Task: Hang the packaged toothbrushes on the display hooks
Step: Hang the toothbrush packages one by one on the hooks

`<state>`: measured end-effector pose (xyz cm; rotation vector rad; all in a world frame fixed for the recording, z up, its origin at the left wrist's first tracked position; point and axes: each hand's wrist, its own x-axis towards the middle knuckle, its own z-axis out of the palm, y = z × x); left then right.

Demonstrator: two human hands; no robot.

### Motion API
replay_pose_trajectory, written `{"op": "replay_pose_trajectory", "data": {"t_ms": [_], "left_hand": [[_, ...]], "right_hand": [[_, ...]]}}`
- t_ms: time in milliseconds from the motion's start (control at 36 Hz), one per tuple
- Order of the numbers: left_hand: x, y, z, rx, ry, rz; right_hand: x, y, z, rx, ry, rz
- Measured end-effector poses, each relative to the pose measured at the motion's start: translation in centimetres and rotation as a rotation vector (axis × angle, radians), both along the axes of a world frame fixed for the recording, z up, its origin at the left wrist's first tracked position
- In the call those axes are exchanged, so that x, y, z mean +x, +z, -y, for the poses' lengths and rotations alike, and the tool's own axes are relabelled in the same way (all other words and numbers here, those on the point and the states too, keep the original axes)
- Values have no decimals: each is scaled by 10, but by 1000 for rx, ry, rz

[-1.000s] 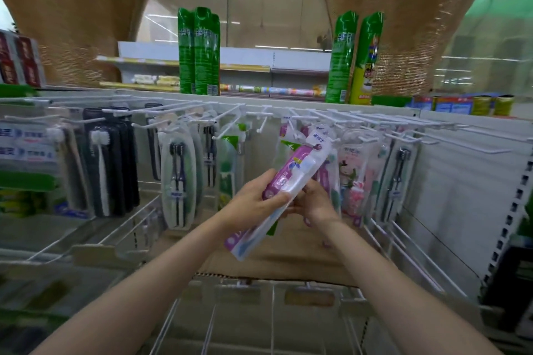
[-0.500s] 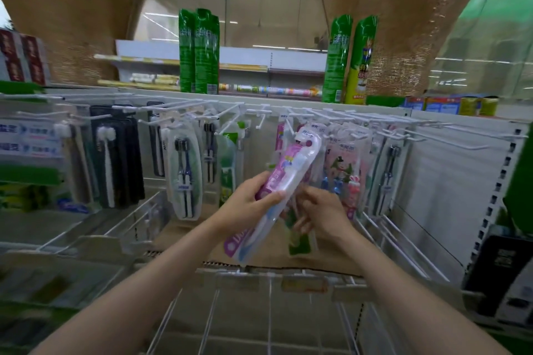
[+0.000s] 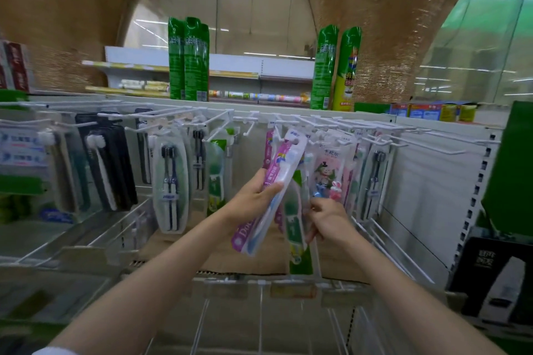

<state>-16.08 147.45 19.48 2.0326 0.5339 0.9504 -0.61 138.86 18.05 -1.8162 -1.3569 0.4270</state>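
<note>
While the left hand (image 3: 253,199) pinches a pink toothbrush pack (image 3: 274,190) tilted up toward the hooks (image 3: 291,138), right-hand fingers (image 3: 313,235) grip a green pack (image 3: 294,225) just beside it.

The toothbrush pack (image 3: 277,181) sits tilted in the left hand (image 3: 253,196), its top up among the hooks (image 3: 291,124). Just right of that grip, the right hand (image 3: 328,219) holds a second pack (image 3: 294,219). Behind both hang more packs (image 3: 331,170); cardboard (image 3: 219,251) lies below.
</note>
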Motion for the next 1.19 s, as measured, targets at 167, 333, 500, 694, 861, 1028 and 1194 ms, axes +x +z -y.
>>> {"op": "replay_pose_trajectory", "data": {"t_ms": [167,333,500,694,861,1028,1194], "left_hand": [[4,2,-11,-41,21,-10],[2,-8,-26,-148,26,90],[0,-17,-38,-144,70,59],[0,-20,-47,-137,165,13],[-25,-28,-42,-228,176,35],[-64,-41,-36,-299,86,-67],[-93,-40,-48,-361,242,24]], "right_hand": [[7,0,1,-9,23,3],[13,-1,0,-17,49,4],[12,0,5,8,129,-31],[-2,0,5,83,248,-15],[-31,6,-13,140,330,8],[-73,18,-40,206,424,78],[-110,23,-58,169,409,0]]}}
